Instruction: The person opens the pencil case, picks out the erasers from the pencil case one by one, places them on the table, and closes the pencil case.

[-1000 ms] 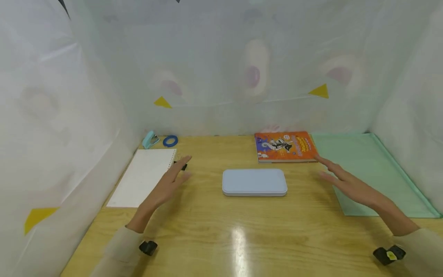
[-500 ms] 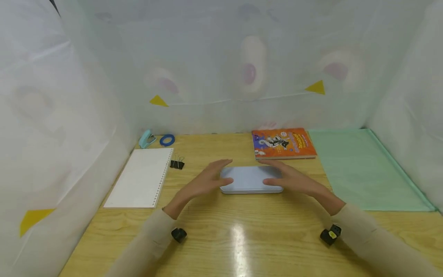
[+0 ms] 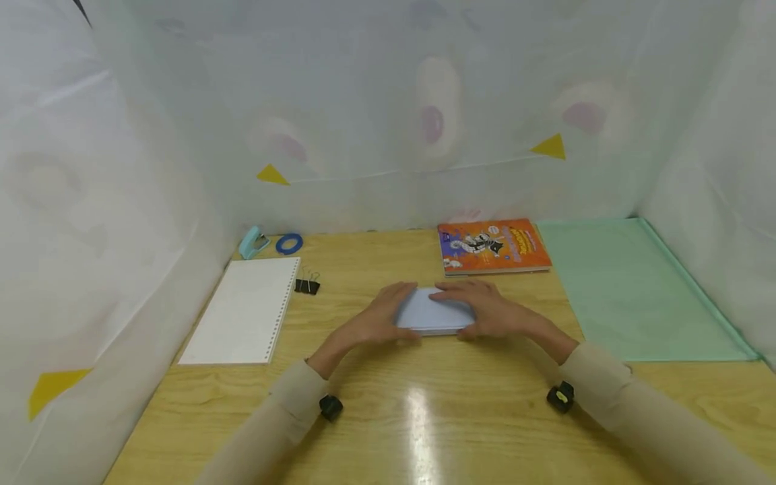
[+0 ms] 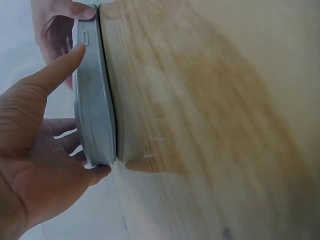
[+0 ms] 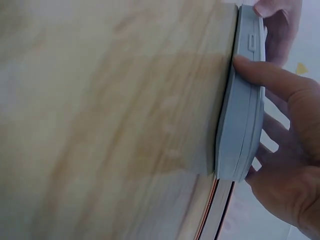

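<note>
A pale blue-grey pencil case (image 3: 432, 311) lies flat on the wooden table in front of me, with a small catch on its near side. My left hand (image 3: 377, 318) grips its left end, and my right hand (image 3: 498, 314) grips the right end. In the left wrist view, the left thumb presses the near side of the pencil case (image 4: 95, 105) while the fingers reach over its far side. The right wrist view has the right thumb on the near side of the pencil case (image 5: 241, 115), close to the catch. Its end parts are hidden by both hands in the head view.
To the left lie a white spiral notepad (image 3: 242, 311), a black binder clip (image 3: 307, 286), a blue tape roll (image 3: 289, 244) and a light blue stapler (image 3: 251, 244). An orange book (image 3: 494, 248) and a green transparent folder (image 3: 649, 289) lie at the right. Pale curtains surround the table.
Both hands have come inward from either side, first held apart and off the pencil case, then over its ends, and now grip it. The view has shifted slightly.
</note>
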A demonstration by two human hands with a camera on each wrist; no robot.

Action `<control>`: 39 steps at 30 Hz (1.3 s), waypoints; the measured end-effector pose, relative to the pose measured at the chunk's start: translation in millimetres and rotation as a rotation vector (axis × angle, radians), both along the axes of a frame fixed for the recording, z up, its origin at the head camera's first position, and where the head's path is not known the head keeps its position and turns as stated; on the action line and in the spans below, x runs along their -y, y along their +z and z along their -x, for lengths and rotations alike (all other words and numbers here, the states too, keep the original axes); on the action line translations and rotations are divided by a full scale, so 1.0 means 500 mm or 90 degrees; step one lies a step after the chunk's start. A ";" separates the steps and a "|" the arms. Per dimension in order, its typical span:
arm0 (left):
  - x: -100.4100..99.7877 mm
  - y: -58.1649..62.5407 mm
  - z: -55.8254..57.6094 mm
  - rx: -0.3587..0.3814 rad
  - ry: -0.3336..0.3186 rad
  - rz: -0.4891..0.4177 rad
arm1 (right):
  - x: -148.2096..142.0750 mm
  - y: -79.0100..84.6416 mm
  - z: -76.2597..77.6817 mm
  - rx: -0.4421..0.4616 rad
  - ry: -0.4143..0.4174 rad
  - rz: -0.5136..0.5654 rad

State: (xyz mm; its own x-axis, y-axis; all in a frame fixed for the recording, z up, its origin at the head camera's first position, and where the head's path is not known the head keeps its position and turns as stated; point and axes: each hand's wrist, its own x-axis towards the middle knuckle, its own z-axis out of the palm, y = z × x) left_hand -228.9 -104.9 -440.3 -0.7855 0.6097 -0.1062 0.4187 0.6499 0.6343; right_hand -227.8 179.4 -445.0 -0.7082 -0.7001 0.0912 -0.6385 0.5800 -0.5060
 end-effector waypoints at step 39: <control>0.037 0.011 0.030 0.177 0.162 -0.167 | 0.016 0.047 0.049 -0.090 0.016 0.049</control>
State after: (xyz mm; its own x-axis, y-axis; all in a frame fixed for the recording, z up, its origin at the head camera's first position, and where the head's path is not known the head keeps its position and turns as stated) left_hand -243.7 -123.4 -435.0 -0.8774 0.4350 -0.2023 0.0561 0.5120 0.8572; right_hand -252.4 171.5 -421.7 -0.6673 -0.7043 0.2425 -0.7198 0.5261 -0.4528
